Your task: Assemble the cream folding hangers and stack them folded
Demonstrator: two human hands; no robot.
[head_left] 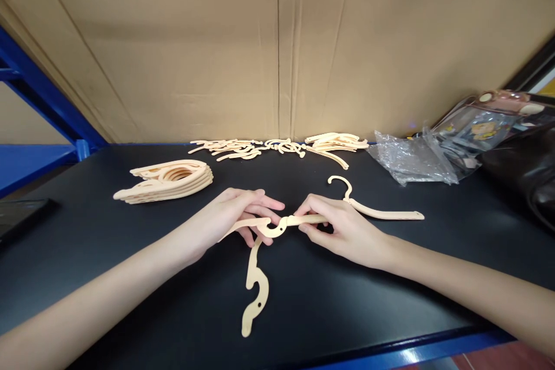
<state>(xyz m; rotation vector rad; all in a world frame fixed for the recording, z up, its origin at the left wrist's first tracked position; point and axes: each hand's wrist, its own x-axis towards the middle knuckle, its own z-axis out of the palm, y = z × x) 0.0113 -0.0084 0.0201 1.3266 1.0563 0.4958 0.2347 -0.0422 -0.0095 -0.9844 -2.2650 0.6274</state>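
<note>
My left hand (236, 211) is closed on a cream plastic hanger arm (243, 224) at the middle of the black table (130, 277). My right hand (342, 228) pinches a second cream arm (303, 220), and the two pieces meet between my hands at a curved joint (277, 226). A third wavy piece (255, 292) hangs from that joint toward the front edge. Just behind my right hand lies a separate hook-and-arm piece (377, 211) flat on the table.
A neat stack of cream hanger parts (169, 180) sits at the left. Loose parts (277, 147) lie along the back by the cardboard wall. Clear plastic bags (411, 159) and a dark bag (520, 167) stand at the right. A dark flat device (17, 214) lies far left.
</note>
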